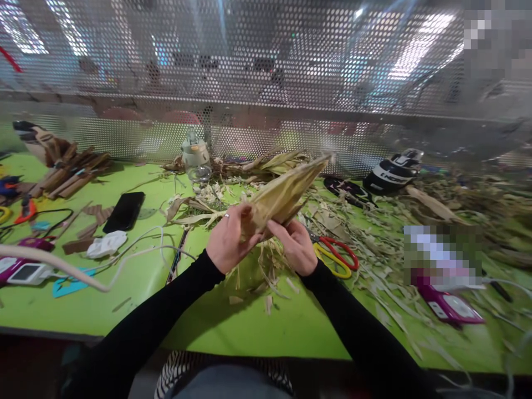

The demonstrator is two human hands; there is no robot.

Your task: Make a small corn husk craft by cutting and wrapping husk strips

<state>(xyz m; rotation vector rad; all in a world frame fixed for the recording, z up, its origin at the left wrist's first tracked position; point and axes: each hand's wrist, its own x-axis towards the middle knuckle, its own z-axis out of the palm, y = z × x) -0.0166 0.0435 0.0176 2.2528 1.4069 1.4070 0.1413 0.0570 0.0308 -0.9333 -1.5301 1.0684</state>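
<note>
Both my hands hold a bundle of dry yellowish leaves [286,191] a little above the green table [249,327]. My left hand [229,239] is closed around the bundle's near end, with a ring on one finger. My right hand [296,246] pinches the same end from the right. The bundle's far tip points up and to the right, toward the perforated metal screen [266,77]. Loose leaf scraps [266,277] lie under my hands.
Scissors with red and yellow handles [337,257] lie just right of my hands. A black phone [124,210], a white charger [106,244] and cables sit left. Brown sticks [72,172] are far left, a small white device [194,151] at the back, more dry leaves [457,210] right.
</note>
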